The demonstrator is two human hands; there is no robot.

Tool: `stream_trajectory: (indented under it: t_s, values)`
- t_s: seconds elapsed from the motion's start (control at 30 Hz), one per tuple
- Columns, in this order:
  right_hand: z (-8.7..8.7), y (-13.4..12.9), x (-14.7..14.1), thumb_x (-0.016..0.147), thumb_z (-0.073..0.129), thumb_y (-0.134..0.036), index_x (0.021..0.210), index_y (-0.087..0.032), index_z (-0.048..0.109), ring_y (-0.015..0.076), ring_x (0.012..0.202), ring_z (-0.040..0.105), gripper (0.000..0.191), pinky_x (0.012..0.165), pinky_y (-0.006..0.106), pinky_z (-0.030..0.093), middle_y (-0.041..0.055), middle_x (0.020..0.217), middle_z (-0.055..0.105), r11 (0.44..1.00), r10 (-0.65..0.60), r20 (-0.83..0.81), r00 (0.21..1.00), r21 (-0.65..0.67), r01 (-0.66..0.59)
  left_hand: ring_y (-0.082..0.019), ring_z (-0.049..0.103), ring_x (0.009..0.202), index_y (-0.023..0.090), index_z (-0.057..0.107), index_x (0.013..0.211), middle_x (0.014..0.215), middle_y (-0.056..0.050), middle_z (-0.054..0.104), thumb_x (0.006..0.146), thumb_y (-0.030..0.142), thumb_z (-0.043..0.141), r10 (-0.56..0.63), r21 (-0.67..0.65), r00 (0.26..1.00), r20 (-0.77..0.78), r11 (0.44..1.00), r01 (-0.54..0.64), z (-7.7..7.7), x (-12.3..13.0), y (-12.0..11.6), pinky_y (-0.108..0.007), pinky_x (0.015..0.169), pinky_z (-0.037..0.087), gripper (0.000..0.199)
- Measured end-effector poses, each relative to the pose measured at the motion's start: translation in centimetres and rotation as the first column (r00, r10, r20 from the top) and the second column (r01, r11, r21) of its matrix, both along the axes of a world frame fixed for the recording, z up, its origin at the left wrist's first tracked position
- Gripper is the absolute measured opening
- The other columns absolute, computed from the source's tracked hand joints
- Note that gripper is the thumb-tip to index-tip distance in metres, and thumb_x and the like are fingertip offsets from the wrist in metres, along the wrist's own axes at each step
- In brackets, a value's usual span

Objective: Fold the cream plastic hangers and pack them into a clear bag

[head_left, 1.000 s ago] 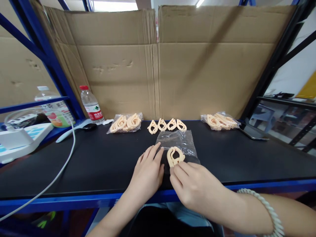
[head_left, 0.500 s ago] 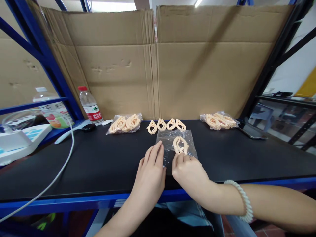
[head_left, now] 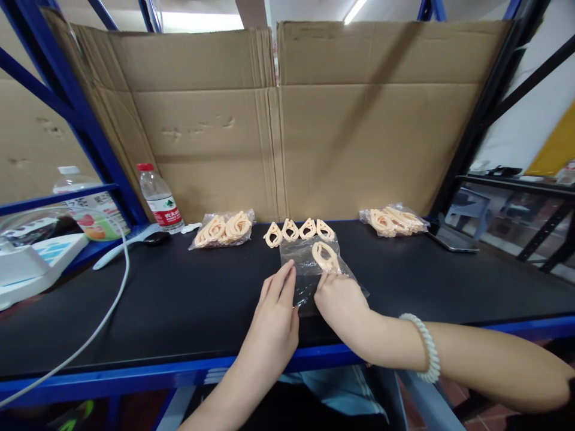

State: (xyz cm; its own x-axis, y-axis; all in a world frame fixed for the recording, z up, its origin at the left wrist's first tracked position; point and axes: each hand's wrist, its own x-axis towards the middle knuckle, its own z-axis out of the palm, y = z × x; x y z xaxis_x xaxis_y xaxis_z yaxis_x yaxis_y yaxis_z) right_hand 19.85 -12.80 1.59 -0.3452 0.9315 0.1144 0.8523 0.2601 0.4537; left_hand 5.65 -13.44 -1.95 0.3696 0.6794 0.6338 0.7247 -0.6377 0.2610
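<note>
A clear plastic bag (head_left: 307,291) lies on the black tabletop in front of me. My left hand (head_left: 275,311) is at its left edge, fingers stretched forward and the thumb low beside the film; it appears to hold that edge. My right hand (head_left: 344,306) has its fingers curled on the lower end of a peach teardrop-shaped plastic clip (head_left: 333,260), which rests over or within the bag; which of these I cannot tell. Right behind the bag stands a row of several similar clips (head_left: 290,230). The right fingertips are partly hidden.
Filled bags of clips lie at the back left (head_left: 223,229) and back right (head_left: 393,220). A red-capped water bottle (head_left: 160,200), a brush-like handle (head_left: 117,249), a white power strip (head_left: 42,263) and its cable (head_left: 117,299) are left. A flat dark device (head_left: 453,238) is right. Cardboard (head_left: 215,131) walls the back.
My right hand has pushed slightly forward with the clip, which now tilts more to the left. The bag's right side has spread outward. The whole view has shifted a little.
</note>
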Motion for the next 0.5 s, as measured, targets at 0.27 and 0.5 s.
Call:
stream_trajectory:
  t_s: [0.27, 0.5]
  values:
    - [-0.1, 0.3, 0.0, 0.081, 0.041, 0.005, 0.093, 0.005, 0.068, 0.0338, 0.089, 0.063, 0.030, 0.059, 0.035, 0.053, 0.0324, 0.097, 0.063, 1.000, 0.008, -0.029, 1.000, 0.022, -0.007, -0.028, 0.036, 0.128, 0.013, 0.034, 0.140, 0.141, -0.015, 0.037, 0.078, 0.000, 0.037, -0.019, 0.031, 1.000, -0.007, 0.999, 0.019, 0.2, 0.2, -0.1, -0.046, 0.104, 0.041, 0.063]
    - [0.5, 1.3, -1.1, 0.081, 0.035, 0.005, 0.108, 0.010, 0.062, 0.0354, 0.087, 0.065, 0.039, 0.054, 0.037, 0.054, 0.0371, 0.106, 0.058, 0.991, -0.069, -0.007, 0.998, -0.118, 0.068, -0.027, 0.034, 0.130, 0.011, 0.030, 0.142, 0.144, -0.014, 0.035, 0.076, -0.003, 0.034, -0.029, 0.052, 1.000, -0.010, 0.998, 0.030, 0.1, 0.4, -0.2, -0.046, 0.107, 0.039, 0.067]
